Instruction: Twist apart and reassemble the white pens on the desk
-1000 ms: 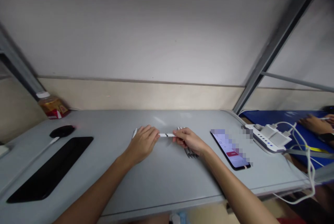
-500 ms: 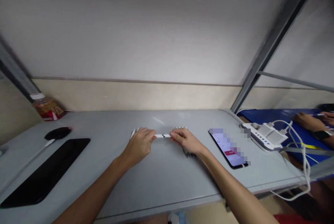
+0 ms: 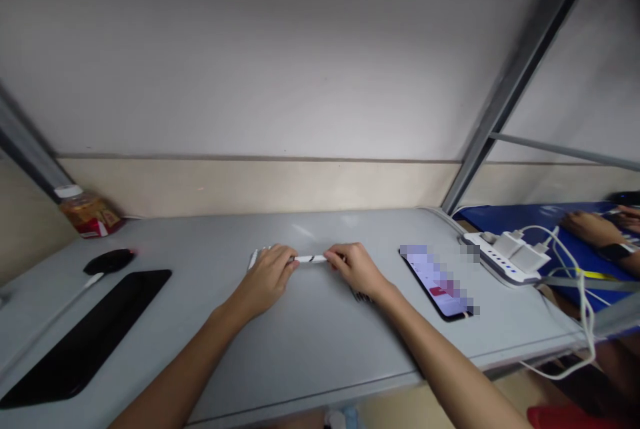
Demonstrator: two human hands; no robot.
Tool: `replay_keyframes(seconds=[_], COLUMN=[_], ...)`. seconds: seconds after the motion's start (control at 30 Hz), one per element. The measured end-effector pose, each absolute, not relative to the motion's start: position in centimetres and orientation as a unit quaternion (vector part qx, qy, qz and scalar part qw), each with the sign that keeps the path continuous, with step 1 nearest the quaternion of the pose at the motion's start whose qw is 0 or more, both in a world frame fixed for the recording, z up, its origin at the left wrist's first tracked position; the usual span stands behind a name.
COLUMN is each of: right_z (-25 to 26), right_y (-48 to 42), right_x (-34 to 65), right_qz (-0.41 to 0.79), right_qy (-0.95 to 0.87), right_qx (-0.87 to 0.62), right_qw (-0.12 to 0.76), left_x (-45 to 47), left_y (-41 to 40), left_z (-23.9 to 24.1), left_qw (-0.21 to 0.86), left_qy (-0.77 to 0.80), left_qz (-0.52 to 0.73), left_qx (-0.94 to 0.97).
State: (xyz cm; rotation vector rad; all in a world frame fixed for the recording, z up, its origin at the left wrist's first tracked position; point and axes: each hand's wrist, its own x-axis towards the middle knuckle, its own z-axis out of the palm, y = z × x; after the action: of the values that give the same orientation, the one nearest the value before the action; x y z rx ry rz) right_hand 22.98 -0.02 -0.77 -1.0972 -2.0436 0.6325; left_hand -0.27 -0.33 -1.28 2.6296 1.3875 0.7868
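Work seemed mid-handling: left hand point(image 3: 269, 274) and right hand point(image 3: 357, 269) pinched a slim white, black-banded rod point(image 3: 311, 259) behind the grey desk's front edge point(image 3: 300, 403). The next move probably needed steady grips.

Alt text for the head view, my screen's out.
The left hand and right hand hold a dark-marked white stick between them at a grey desk. To the right are a lit phone and a power strip; to the left, a bottle and a black panel.

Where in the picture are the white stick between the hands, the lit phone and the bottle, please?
White stick point(image 3: 306, 259): head view, on its exposed middle section.
Lit phone point(image 3: 434, 283): head view, on its screen.
Bottle point(image 3: 89, 211): head view, on its amber body.
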Motion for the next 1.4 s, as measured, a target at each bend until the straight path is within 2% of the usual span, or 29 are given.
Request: replay_keyframes(seconds=[0.17, 0.3, 0.47, 0.63, 0.77, 0.93, 1.1, 1.4], right_z=[-0.61, -0.62, -0.62, -0.78, -0.83, -0.73, -0.77, -0.99], right_y=[0.06, 0.07, 0.06, 0.16, 0.17, 0.1, 0.07, -0.02], right_x=[23.07, 23.13, 23.14, 23.18, 23.11, 23.12, 23.07, 23.09], right_qz=[0.262, 0.296, 0.303, 0.301, 0.287, 0.294, 0.257, 0.254], right_qy=[-0.761, -0.769, -0.755, -0.765, -0.756, -0.773, -0.786, -0.793], right_qx=[-0.405, -0.426, -0.406, -0.43, -0.406, -0.422, -0.393, -0.421], right_qw=[0.433, 0.374, 0.416, 0.373, 0.425, 0.372, 0.402, 0.359], left_x=[-0.42, -0.22, -0.3, -0.41, -0.35, -0.2, -0.14, 0.15], left_y=[-0.28, -0.48, -0.53, -0.37, -0.37, -0.37, -0.19, -0.58], left_z=[-1.38, -1.14, -1.24, -1.58, -1.69, -1.55, -1.56, -1.48], left_qw=[0.024, 0.025, 0.027, 0.042, 0.045, 0.022, -0.015, -0.028], left_qy=[0.453, 0.444, 0.458, 0.465, 0.462, 0.455, 0.44, 0.442], left_qz=[0.233, 0.238, 0.248, 0.238, 0.24, 0.235, 0.219, 0.2], left_qx=[0.86, 0.863, 0.853, 0.852, 0.852, 0.859, 0.871, 0.874])
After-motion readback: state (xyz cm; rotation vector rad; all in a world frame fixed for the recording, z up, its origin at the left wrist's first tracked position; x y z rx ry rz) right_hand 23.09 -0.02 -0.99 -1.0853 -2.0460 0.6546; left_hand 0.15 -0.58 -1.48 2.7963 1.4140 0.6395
